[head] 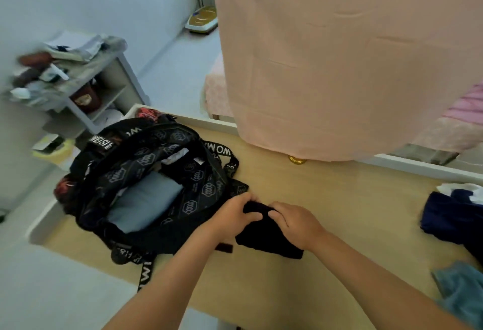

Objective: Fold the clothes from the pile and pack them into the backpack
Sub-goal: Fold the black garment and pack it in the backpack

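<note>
A black backpack (pixel 125 173) with white logo print lies open on the left of the wooden table (pixel 326 199). A folded grey garment (pixel 146 201) lies inside it. Just right of the bag, a small folded black garment (pixel 266 241) lies on the table. My left hand (pixel 232 214) grips its far left edge. My right hand (pixel 295 222) grips its far right edge. At the table's right edge lies the pile: a dark navy garment (pixel 449 220) with a bit of white cloth, and a teal garment (pixel 460 293) nearer me.
A large peach cloth (pixel 339 55) hangs over the table's far side. A gold knob (pixel 296 160) shows beneath it. A cluttered white shelf unit (pixel 86 81) stands to the left on the floor. Backpack straps (pixel 145 272) trail over the near edge.
</note>
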`<state>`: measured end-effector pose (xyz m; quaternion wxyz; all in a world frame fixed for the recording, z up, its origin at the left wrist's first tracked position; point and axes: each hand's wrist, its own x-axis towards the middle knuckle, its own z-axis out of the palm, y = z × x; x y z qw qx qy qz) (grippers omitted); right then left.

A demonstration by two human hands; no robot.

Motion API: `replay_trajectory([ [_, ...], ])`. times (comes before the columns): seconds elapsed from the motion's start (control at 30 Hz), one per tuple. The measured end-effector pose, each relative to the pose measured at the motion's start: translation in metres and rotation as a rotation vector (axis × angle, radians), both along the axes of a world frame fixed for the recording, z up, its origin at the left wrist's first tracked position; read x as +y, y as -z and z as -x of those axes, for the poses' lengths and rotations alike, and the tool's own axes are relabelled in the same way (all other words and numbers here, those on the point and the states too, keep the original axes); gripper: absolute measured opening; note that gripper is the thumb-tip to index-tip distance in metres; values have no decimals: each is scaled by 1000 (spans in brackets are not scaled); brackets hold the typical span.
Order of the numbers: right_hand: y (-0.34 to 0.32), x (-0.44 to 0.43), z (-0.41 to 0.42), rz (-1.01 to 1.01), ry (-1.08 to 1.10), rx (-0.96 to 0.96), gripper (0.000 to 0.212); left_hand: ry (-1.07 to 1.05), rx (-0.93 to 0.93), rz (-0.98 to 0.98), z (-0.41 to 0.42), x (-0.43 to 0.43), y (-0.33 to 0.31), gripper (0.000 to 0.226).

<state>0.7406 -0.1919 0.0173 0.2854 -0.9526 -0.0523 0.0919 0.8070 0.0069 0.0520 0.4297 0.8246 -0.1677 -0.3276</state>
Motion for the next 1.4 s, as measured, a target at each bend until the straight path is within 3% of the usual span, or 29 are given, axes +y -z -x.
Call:
replay_trajectory([
  [0.07, -13, 30, -12, -122, 73, -23, 72, -7, -43, 12, -3, 38, -15, 20],
  [0.13, -29, 63, -24, -177, 22, -54, 59, -5, -118, 34, -5, 76, -31, 24],
  [0.17, -36, 80, -30, -186, -53, -35, 53, -18, -152, 52, -7, 95, -39, 24],
  [0.23, -52, 115, -39, -174, -159, 78, 60, -81, -184, 99, -12, 131, -50, 22],
  [0.3, -63, 150, -48, -130, -164, 171, 65, -174, -205, 144, -16, 163, -54, 21],
  [0.37, -68, 179, -54, -120, -148, 198, 53, -290, -258, 135, -15, 188, -53, 21],
  [0.5, -73, 207, -70, -92, -42, 170, 46, -496, -550, 5, -6, 218, -48, 31],
  [0.6, -73, 207, -88, 7, 115, 42, 48, -428, -850, -272, -8, 231, -41, 38],
  [0.73, -75, 200, -121, 157, 293, -75, 45, -293, -1010, -454, -31, 234, -33, 36],
  [0.83, -66, 197, -146, 246, 296, -49, 47, -92, -960, -635, -51, 229, -33, 43],
  [0.93, -46, 200, -164, 250, 224, 110, 49, 31, -872, -816, -71, 222, -31, 59],
  [1.03, -28, 200, -177, 125, 163, 215, 51, 52, -835, -924, -88, 216, -26, 63],
  [1.13, -19, 197, -191, -99, 154, 251, 48, -13, -882, -900, -108, 215, -30, 57],
  [1.2, -11, 196, -201, -131, 154, 136, 49, -96, -919, -840, -116, 214, -35, 58],
  [1.3, 4, 199, -199, 13, 40, -230, 52, -124, -876, -838, -121, 212, -33, 67],
  [1.4, 25, 205, -189, 141, -166, -210, 48, -147, -846, -811, -119, 211, -29, 73],
])
